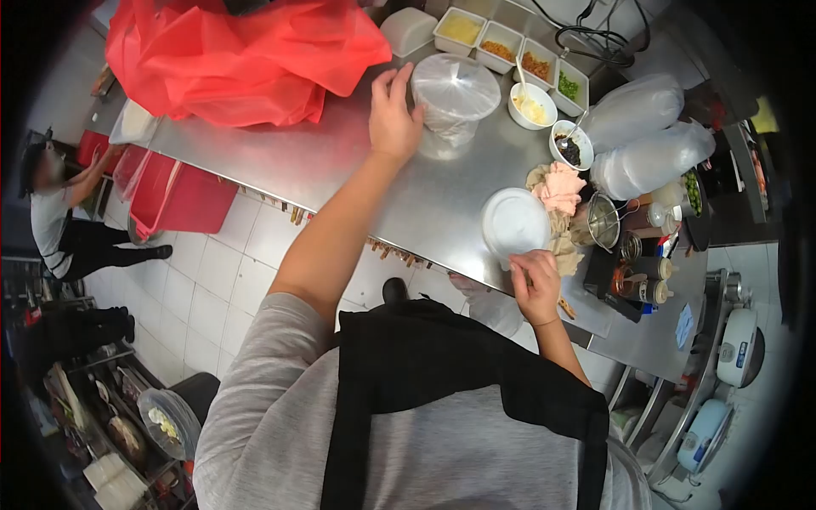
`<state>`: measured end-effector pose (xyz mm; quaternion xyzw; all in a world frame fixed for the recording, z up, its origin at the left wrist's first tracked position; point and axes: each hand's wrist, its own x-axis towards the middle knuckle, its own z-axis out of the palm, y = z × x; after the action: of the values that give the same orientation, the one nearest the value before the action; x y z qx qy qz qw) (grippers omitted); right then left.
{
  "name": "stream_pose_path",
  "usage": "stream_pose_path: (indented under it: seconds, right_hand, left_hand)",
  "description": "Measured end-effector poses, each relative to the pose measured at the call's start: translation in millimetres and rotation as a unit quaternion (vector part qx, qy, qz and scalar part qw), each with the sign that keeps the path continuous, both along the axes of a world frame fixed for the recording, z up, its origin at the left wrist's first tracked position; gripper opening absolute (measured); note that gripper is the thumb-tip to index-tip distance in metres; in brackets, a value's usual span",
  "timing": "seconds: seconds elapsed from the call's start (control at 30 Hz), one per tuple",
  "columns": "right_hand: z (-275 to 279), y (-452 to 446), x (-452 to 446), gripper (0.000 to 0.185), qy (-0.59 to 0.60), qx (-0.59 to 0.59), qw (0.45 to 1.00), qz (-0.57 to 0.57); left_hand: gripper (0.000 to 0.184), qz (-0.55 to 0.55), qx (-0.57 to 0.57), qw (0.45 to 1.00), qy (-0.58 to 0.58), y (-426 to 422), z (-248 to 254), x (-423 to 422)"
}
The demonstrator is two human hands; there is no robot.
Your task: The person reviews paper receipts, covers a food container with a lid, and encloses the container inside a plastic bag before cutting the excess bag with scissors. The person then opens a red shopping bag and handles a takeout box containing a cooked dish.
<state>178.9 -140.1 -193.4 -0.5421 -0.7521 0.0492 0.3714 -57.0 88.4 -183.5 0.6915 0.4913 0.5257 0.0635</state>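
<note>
Beside a round tub under clear plastic (456, 93), my left hand (396, 119) has its fingers apart. Its thumb is close to the tub's left side; I cannot tell if they touch. My right hand (535, 285) pinches the near edge of a round, translucent white lid (516, 223) at the counter's front edge. Whether a container sits under that lid is hidden. Crumpled pink and tan cloths (561, 189) lie just past the lid.
A large red plastic bag (229, 59) covers the counter's (280, 157) far left. Topping trays (500, 44), a white bowl with a spoon (533, 106), a dark-sauce bowl (570, 145) and stacked clear lids (650, 157) line the back and right. A co-worker (64, 204) stands by red bins (183, 195).
</note>
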Motion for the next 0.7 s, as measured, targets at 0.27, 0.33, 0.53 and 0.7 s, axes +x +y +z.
stream_pose_path:
  seconds: [0.27,0.33,0.53,0.7]
  right_hand:
    - [-12.3,-59.8,77.5,0.014,-0.081,-0.016,0.996,-0.034]
    - [-18.9,-73.4,88.4,0.016,-0.081,-0.045,0.995,-0.036]
    - [-34.8,-77.2,108.5,0.014,-0.039,-0.066,0.995,-0.070]
    - [-38.3,-82.0,114.7,0.021,-0.117,-0.040,0.991,-0.059]
  left_hand:
    - [0.017,-0.411,-0.168,0.872,0.205,-215.0,-91.2,-65.9]
    - [0.036,-0.399,-0.370,0.787,0.290,-253.9,-162.1,-81.8]
    - [0.047,-0.241,-0.505,0.750,0.354,-217.7,-242.3,-25.3]
    - [0.035,-0.216,-0.257,0.878,0.342,-172.0,-293.8,7.5]
